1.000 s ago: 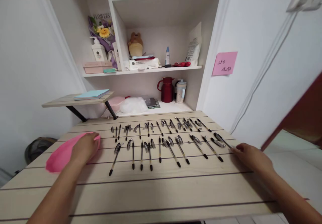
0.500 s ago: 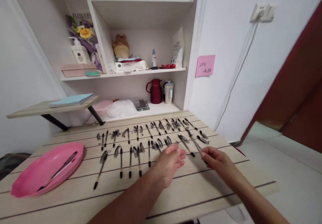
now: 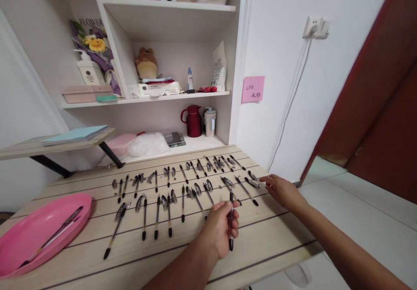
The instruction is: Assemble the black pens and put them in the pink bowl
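My left hand (image 3: 219,227) is closed around a black pen (image 3: 231,216) held nearly upright over the front of the table. Farther right, my right hand (image 3: 282,192) stretches its fingers toward clear pen caps (image 3: 253,182) near the table's right side. The fingertips reach the caps' edge; contact is hard to make out. Between the hands lies a loose black-ended pen (image 3: 246,191). Several more pens, such as one in the near row (image 3: 157,218), lie in two rows with clear caps beside them.
At the left, a pink tray (image 3: 83,201) holds a pen and a thin white stick. A small raised shelf (image 3: 19,146) carries blue paper. Behind the table (image 3: 130,264) stand white shelves with a red jug (image 3: 194,123) and a cup (image 3: 210,123).
The pen that was in my right hand is now in my left. My right hand has moved away to the caps at the right. The view has shifted somewhat.
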Motion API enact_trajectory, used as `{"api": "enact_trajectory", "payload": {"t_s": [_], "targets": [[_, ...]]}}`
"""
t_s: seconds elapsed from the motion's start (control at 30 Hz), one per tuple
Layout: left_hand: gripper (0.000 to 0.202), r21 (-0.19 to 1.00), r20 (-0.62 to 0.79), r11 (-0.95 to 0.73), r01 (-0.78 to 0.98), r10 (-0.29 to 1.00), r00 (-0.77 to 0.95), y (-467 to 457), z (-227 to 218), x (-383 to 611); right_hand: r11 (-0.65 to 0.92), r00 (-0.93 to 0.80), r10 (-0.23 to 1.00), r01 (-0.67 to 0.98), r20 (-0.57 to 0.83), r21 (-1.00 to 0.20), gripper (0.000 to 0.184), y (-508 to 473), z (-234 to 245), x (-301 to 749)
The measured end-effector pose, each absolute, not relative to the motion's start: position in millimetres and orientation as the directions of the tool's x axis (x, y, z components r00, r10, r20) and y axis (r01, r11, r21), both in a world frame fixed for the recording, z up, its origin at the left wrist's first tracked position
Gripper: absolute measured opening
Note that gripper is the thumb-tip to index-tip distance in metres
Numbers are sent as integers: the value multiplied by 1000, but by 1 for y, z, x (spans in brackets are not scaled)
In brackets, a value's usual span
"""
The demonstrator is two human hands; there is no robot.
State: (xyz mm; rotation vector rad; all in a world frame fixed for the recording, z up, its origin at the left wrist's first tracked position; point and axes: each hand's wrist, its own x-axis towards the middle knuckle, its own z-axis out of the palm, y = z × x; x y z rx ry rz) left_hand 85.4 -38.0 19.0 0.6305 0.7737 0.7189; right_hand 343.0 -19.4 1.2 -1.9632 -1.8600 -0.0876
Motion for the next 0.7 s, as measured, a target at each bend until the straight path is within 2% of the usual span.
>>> {"api": "enact_trajectory", "payload": {"t_s": [0.17,0.33,0.43,0.53,0.6,0.7], "targets": [[26,734,-380,606,-306,740,555,-39,11,84,48,12,974,966,228,-256,33,-4,-12,351],[32,761,-359,586,-280,739,571,-40,7,84,72,-21,986,950,167,-305,22,2,-13,355],[32,770,-351,578,-271,738,577,-41,9,83,45,7,987,949,161,-311,18,1,-13,359],[32,782,-328,563,-268,736,592,-43,13,82,10,66,974,943,216,-334,17,-6,-13,359],[32,794,-305,548,-265,735,606,-44,15,82,13,118,956,896,268,-444,15,-14,-11,352],[31,807,-281,533,-255,726,628,-45,17,81,35,248,936,638,249,-769,15,-28,-8,330]]}}
